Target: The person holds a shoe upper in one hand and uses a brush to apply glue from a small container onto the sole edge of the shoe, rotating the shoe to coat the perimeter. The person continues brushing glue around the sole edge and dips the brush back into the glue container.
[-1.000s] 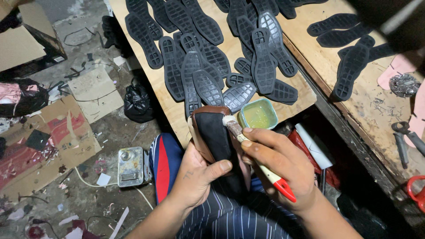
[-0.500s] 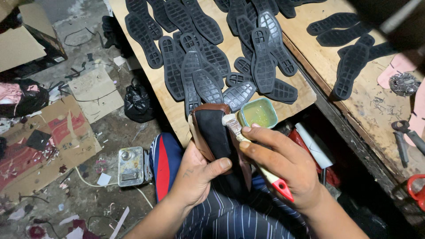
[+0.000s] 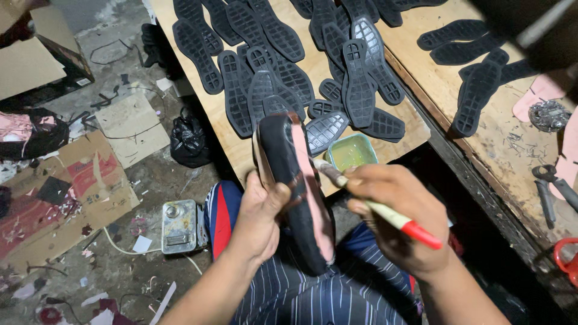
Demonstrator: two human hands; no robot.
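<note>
Metal box (image 3: 179, 226) sits on the floor (image 3: 126, 180) at far left, w/ cardboard scraps (image 3: 129, 126) nearby. Left hand (image 3: 256, 219), grip clenched around a black shoe (image 3: 295, 186) w/ pink sole side up, holds it tilted over the lap, just below the tabletop (image 3: 241, 153) edge. Green glue tub (image 3: 352, 151) stands on tabletop btwn shoe & right hand (image 3: 400, 219). Right grip pinches a red-handled brush (image 3: 376, 206), bristles touching the shoe. Black soles (image 3: 355, 78) lie spread across tabletop behind; pliers (image 3: 554, 183) at far right.
</note>
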